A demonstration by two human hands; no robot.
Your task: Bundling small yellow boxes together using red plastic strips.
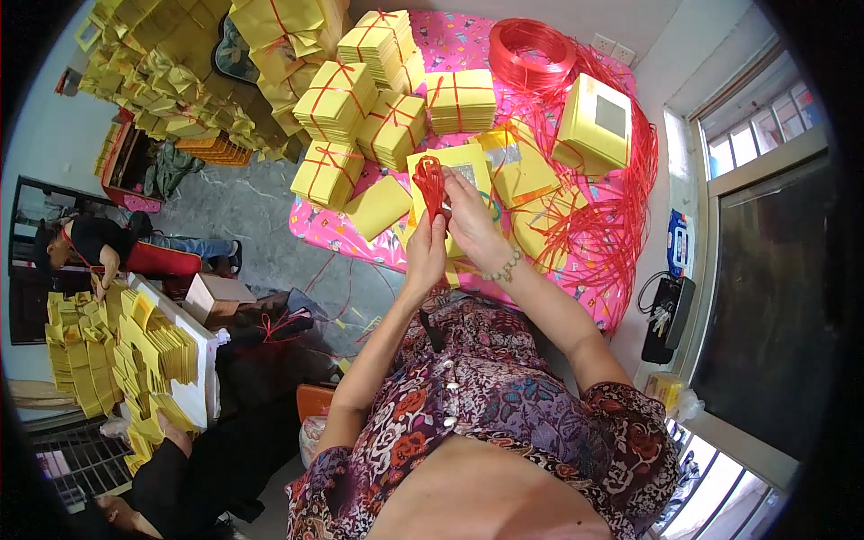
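A looped bundle of red plastic cord [429, 184] stands up between my two hands, above the pink patterned cloth [310, 225]. My left hand [427, 255] is closed around its lower part. Fingers of my right hand [472, 216], which has a beaded bracelet at its wrist, pinch the bundle from the right side. Just behind it lies a yellow paper packet [423, 164] with a grey patch, partly covered by my hands. To the left is another flat yellow packet [378, 207].
Tied stacks of yellow packets [337, 99] stand at the back left. A red cord coil [531, 54] and a loose packet stack [589, 126] are at the back right, with loose cord [621, 198] spilling down. Two people work left, by a table of yellow packets [162, 351].
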